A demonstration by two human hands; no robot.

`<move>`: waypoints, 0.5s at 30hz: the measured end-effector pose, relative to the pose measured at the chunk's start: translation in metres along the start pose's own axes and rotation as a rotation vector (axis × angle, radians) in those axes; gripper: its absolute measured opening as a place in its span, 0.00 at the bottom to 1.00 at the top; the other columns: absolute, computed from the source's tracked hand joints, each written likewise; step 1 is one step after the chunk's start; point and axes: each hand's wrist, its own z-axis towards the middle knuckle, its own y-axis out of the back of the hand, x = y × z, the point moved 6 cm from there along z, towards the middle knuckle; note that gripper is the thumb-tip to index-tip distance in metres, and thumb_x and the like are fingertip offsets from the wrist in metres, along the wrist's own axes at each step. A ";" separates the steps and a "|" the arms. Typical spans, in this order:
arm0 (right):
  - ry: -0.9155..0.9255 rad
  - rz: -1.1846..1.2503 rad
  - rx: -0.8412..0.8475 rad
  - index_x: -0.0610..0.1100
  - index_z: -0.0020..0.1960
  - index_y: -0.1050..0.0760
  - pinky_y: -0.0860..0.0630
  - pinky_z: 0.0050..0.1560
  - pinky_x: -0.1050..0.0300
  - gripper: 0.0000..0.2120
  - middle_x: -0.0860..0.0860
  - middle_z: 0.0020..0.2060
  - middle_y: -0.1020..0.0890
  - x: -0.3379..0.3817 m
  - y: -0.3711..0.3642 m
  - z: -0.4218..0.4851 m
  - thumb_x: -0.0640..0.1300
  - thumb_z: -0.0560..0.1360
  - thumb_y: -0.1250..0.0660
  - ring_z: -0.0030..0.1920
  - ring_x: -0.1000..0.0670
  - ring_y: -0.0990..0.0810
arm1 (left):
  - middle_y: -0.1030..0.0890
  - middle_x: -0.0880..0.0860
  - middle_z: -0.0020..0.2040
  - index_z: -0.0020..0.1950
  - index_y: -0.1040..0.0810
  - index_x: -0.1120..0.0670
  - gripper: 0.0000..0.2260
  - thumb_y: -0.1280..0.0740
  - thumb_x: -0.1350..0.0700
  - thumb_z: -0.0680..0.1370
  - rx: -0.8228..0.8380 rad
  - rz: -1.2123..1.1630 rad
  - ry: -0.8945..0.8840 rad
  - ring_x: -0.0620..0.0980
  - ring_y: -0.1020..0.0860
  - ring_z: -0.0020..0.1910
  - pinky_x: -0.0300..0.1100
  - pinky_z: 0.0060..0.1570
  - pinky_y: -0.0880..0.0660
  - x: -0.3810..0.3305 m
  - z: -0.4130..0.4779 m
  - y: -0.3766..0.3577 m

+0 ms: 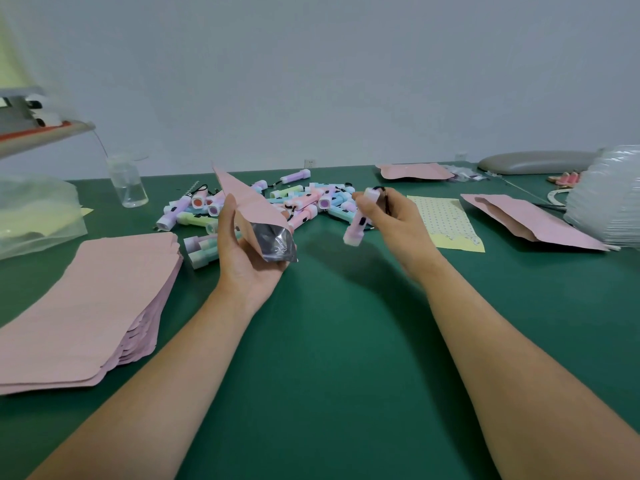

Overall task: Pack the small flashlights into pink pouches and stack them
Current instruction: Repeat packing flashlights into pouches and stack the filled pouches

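Observation:
My left hand (242, 251) grips a pink pouch (249, 199) above the green table (329, 341), its silver-lined mouth (275, 242) spread open toward me. To its right, my right hand (391, 223) holds a pink small flashlight (360, 220) with a black cord, tilted with its white head pointing down-left, apart from the pouch. Behind both hands lies a pile of pastel flashlights (298, 199). A thick stack of empty pink pouches (86, 306) lies at the left.
A pink pouch (530, 221) lies at the right and another (415, 171) at the back. A yellow sticker sheet (446, 220) sits right of my right hand. A clear bottle (128, 181), a plastic bag (34, 216) and a stack of clear plastic (613, 195) flank the table.

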 end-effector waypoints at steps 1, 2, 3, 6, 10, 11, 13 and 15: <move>-0.001 0.012 -0.018 0.44 0.54 0.19 0.24 0.58 0.46 0.12 0.48 0.51 0.14 0.000 0.000 0.001 0.54 0.81 0.32 0.52 0.49 0.17 | 0.17 0.57 0.61 0.74 0.24 0.55 0.43 0.26 0.33 0.66 0.009 0.008 0.000 0.56 0.19 0.54 0.51 0.70 0.30 0.001 0.000 -0.001; 0.001 0.018 -0.018 0.46 0.53 0.20 0.23 0.57 0.49 0.11 0.52 0.50 0.14 0.001 -0.003 0.001 0.53 0.83 0.35 0.53 0.52 0.16 | 0.17 0.57 0.61 0.74 0.24 0.55 0.42 0.27 0.32 0.66 0.020 0.014 0.000 0.55 0.17 0.53 0.51 0.70 0.29 0.002 -0.001 -0.003; -0.001 0.017 -0.012 0.47 0.52 0.21 0.23 0.56 0.49 0.11 0.54 0.48 0.14 0.001 -0.007 0.000 0.52 0.84 0.38 0.52 0.53 0.15 | 0.17 0.57 0.61 0.74 0.24 0.55 0.42 0.27 0.33 0.66 0.029 0.019 0.001 0.55 0.16 0.51 0.51 0.69 0.29 0.002 -0.001 -0.004; -0.032 0.004 0.005 0.38 0.52 0.27 0.24 0.51 0.44 0.19 0.53 0.38 0.21 -0.006 -0.021 -0.002 0.54 0.85 0.43 0.40 0.51 0.19 | 0.19 0.57 0.61 0.75 0.25 0.56 0.43 0.27 0.33 0.66 0.048 0.026 0.006 0.56 0.18 0.52 0.51 0.63 0.29 0.002 -0.002 -0.005; -0.185 0.206 0.048 0.47 0.44 0.25 0.25 0.48 0.50 0.27 0.51 0.37 0.25 -0.003 -0.037 -0.003 0.71 0.73 0.43 0.37 0.51 0.26 | 0.19 0.57 0.61 0.76 0.25 0.55 0.43 0.27 0.33 0.67 0.053 0.027 0.008 0.56 0.19 0.53 0.51 0.63 0.29 0.002 -0.002 -0.005; -0.199 0.237 0.045 0.50 0.42 0.23 0.26 0.49 0.51 0.25 0.51 0.37 0.24 -0.001 -0.037 -0.003 0.71 0.72 0.42 0.37 0.51 0.26 | 0.19 0.57 0.61 0.75 0.25 0.55 0.43 0.27 0.33 0.67 0.051 0.023 0.007 0.56 0.18 0.52 0.51 0.63 0.29 0.002 -0.002 -0.005; -0.172 0.250 0.040 0.56 0.48 0.18 0.25 0.49 0.51 0.20 0.51 0.38 0.22 -0.001 -0.036 -0.002 0.67 0.79 0.43 0.38 0.51 0.24 | 0.18 0.57 0.61 0.75 0.24 0.55 0.43 0.27 0.33 0.66 0.044 0.016 0.001 0.56 0.18 0.53 0.51 0.65 0.29 0.002 -0.002 -0.004; -0.124 0.262 0.044 0.57 0.69 0.24 0.23 0.48 0.53 0.19 0.52 0.39 0.21 -0.002 -0.034 -0.002 0.61 0.85 0.46 0.40 0.52 0.23 | 0.18 0.57 0.61 0.74 0.24 0.55 0.42 0.26 0.33 0.66 0.040 0.020 -0.001 0.56 0.17 0.52 0.51 0.65 0.28 0.002 -0.002 -0.003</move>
